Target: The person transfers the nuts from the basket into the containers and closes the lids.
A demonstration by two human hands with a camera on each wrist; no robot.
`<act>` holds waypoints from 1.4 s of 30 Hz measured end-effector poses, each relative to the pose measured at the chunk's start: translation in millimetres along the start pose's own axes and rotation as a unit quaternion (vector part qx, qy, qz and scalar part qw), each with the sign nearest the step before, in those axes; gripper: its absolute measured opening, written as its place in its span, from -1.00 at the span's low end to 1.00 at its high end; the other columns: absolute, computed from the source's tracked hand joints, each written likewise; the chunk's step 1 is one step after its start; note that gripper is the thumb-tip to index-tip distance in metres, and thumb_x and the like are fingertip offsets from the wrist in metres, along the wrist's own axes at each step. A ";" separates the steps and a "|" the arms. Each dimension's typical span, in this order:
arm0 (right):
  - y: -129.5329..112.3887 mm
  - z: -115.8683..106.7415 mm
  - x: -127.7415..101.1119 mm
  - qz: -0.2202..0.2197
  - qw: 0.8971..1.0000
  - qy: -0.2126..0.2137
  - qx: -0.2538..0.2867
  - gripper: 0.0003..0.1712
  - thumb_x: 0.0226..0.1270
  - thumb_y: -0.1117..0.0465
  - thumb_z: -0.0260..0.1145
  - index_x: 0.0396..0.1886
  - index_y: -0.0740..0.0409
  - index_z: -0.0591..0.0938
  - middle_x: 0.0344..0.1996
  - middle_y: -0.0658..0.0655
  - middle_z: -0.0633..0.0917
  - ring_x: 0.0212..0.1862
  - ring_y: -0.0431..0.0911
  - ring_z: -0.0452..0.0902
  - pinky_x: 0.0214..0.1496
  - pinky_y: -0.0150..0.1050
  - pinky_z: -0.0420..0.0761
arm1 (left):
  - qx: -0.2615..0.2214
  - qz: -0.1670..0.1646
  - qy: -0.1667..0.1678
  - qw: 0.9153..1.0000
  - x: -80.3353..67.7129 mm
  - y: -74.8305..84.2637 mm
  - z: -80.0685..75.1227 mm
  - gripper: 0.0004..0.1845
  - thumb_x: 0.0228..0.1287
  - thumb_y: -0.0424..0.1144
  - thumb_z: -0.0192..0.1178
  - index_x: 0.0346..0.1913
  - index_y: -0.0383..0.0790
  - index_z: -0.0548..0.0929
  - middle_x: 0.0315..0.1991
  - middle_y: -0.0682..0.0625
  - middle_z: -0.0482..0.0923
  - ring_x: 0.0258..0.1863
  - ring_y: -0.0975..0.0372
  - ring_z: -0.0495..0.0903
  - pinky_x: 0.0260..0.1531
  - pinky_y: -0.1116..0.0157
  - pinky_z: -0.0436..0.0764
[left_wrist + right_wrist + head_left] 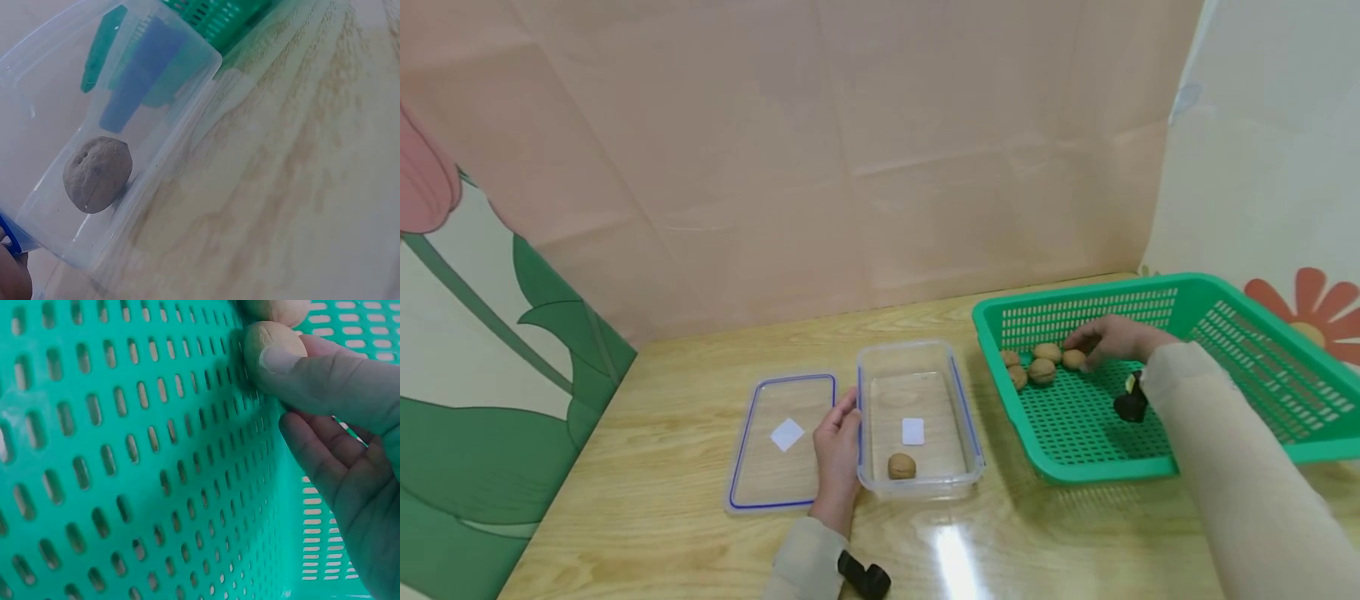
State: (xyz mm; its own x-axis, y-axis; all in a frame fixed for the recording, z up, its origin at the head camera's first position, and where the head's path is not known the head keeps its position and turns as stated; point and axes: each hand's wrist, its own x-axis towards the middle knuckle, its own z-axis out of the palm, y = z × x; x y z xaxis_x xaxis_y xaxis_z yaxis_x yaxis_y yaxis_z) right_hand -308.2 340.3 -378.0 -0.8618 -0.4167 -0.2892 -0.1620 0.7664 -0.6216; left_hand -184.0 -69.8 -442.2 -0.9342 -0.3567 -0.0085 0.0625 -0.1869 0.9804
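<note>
A clear plastic box point(891, 387) stands mid-table in the head view, with one walnut point(902, 467) near its front end. My left hand point(837, 450) rests against the box's left side, its fingers fairly straight. In the left wrist view only a fingertip point(14, 275) shows beside a blue edge of the box. Over in the green basket point(1037, 454), my right hand point(1116, 340) pinches a walnut point(1073, 360) between thumb and fingers. The right wrist view shows the thumb lying over this walnut point(269, 340), close to the basket wall. Several walnuts point(1042, 371) lie left of it.
A clear lid point(752, 454) with a blue seal and a white label point(787, 435) lies left of the box. Another white label point(913, 431) shows in the box. The basket stands right of the box on the wooden table point(662, 467); a pinkish sheet point(737, 167) hangs behind.
</note>
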 end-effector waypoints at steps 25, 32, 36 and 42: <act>-4.3 0.5 2.1 -0.002 0.998 -0.010 -0.064 -0.49 -0.01 0.20 0.41 -0.06 0.38 0.56 -0.13 0.23 0.63 -0.09 0.05 0.52 -0.11 -0.04 0.59 | 0.000 -0.005 -0.001 1.000 -0.9 0.3 0.0 -0.62 0.21 -0.40 0.04 0.11 -0.30 0.54 0.16 -0.11 0.49 0.26 0.09 0.33 0.22 0.22 0.37; -4.4 -5.7 -2.4 -0.003 0.998 0.020 -0.053 -0.53 0.05 0.15 0.37 -0.06 0.33 0.58 -0.12 0.22 0.64 -0.09 0.05 0.52 -0.12 -0.02 0.58 | 0.002 -0.002 -0.001 1.000 -1.8 2.4 -0.1 -0.62 0.21 -0.41 0.04 0.12 -0.32 0.53 0.16 -0.11 0.49 0.27 0.10 0.33 0.25 0.21 0.34; -7.1 -10.2 -5.0 -0.004 0.998 0.040 -0.041 -0.55 0.05 0.13 0.38 -0.09 0.29 0.59 -0.17 0.14 0.65 -0.15 -0.07 0.52 -0.14 -0.10 0.58 | 0.002 0.002 -0.001 1.000 -1.5 1.3 -0.3 -0.62 0.21 -0.41 0.04 0.11 -0.32 0.53 0.16 -0.12 0.49 0.26 0.09 0.34 0.24 0.21 0.35; -13.4 -16.0 -8.3 -0.008 0.998 0.070 0.007 -0.50 0.16 0.08 0.33 0.02 0.30 0.54 -0.10 0.14 0.63 -0.12 -0.16 0.51 -0.08 -0.14 0.58 | 0.005 0.003 -0.005 1.000 -1.0 1.3 -0.1 -0.62 0.23 -0.40 0.03 0.12 -0.30 0.53 0.17 -0.11 0.48 0.27 0.08 0.32 0.25 0.19 0.34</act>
State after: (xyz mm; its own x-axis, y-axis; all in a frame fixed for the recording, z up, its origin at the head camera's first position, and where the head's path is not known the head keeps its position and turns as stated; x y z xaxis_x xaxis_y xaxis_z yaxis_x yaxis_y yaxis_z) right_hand -306.5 341.3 -355.6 -0.9179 -0.3559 -0.1756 -0.1702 0.7526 -0.6361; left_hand -182.9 -69.7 -441.0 -0.9375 -0.3481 -0.0013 0.0641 -0.1763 0.9822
